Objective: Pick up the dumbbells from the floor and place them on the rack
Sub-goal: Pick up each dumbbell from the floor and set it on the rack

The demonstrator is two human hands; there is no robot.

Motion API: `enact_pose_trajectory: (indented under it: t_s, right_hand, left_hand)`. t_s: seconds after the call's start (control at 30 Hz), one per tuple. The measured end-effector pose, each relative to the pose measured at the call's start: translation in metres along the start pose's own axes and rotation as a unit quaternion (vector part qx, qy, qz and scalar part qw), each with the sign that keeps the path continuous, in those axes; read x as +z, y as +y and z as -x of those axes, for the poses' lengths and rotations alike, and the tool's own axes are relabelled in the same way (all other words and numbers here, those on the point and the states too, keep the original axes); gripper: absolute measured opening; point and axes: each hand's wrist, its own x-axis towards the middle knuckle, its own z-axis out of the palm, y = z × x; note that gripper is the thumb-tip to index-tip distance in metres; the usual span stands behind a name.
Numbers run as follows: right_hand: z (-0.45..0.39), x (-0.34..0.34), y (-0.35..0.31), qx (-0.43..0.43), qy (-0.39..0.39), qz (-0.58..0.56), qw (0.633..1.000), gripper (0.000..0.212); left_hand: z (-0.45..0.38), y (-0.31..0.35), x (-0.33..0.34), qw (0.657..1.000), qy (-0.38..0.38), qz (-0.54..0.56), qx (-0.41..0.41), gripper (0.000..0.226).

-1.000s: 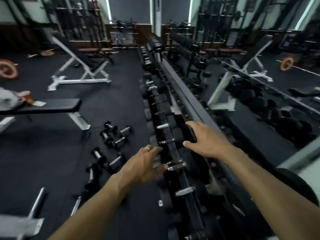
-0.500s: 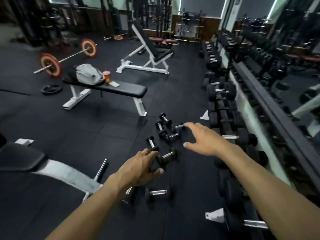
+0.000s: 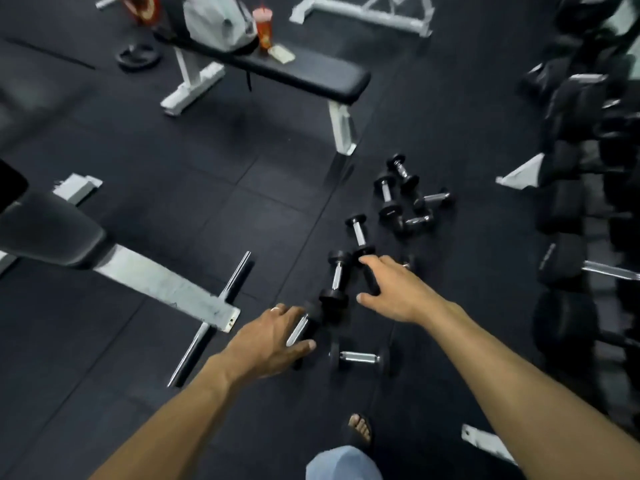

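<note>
My left hand [image 3: 268,344] is spread, fingers [image 3: 282,311] apart and holding nothing, and it sits right over the chrome handle of the nearest dumbbell [image 3: 298,330], just below the middle of the frame. That handle runs on a slant, from lower left up to upper right, with one black head showing past my fingertips and the other hidden under my palm. My thumb lies along the lower side of the bar, the other fingers above it, so I judge the bar already lies between them and only a closing curl is needed. I cannot tell whether my skin touches the metal.

My right hand [image 3: 394,289] is open too, fingers wide and empty, hovering a little higher and to the right. The upright-lying dumbbell [image 3: 337,278] lies just to the left of its thumb, long axis nearly straight up the frame, so my right hand is the nearer one for it but would need to shift left and turn. Another dumbbell [image 3: 360,233] sits just beyond my right fingertips, and a level-lying dumbbell [image 3: 359,357] rests below, between my two forearms.

Further up, more small dumbbells [image 3: 398,195] lie scattered on the black floor [image 3: 214,220]. The rack [image 3: 575,202] with its heavy weights stands along the right edge of the frame, well apart from my left hand and closer to my right arm.
</note>
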Motion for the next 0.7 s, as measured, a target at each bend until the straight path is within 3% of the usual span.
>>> enact_pose_trajectory:
  t_s: [0.17, 0.4, 0.5, 0.7]
  right_hand:
    - [-0.12, 0.096, 0.031, 0.005, -0.051, -0.032, 0.998, 0.074]
    - [-0.285, 0.278, 0.1, 0.049, -0.076, -0.076, 0.993, 0.08]
    - [-0.333, 0.341, 0.127, 0.074, -0.064, -0.107, 0.989, 0.085]
    - [-0.389, 0.427, 0.151, 0.068, -0.063, -0.151, 0.984, 0.084]
  left_hand:
    - [-0.102, -0.076, 0.061, 0.999, -0.03, 0.03, -0.023, 0.062]
    - [-0.251, -0.209, 0.199, 0.99, -0.073, 0.11, -0.052, 0.065]
    - [-0.297, -0.255, 0.257, 0.984, -0.106, 0.124, -0.069, 0.081]
    - [-0.354, -0.303, 0.351, 0.959, -0.157, 0.207, -0.109, 0.088]
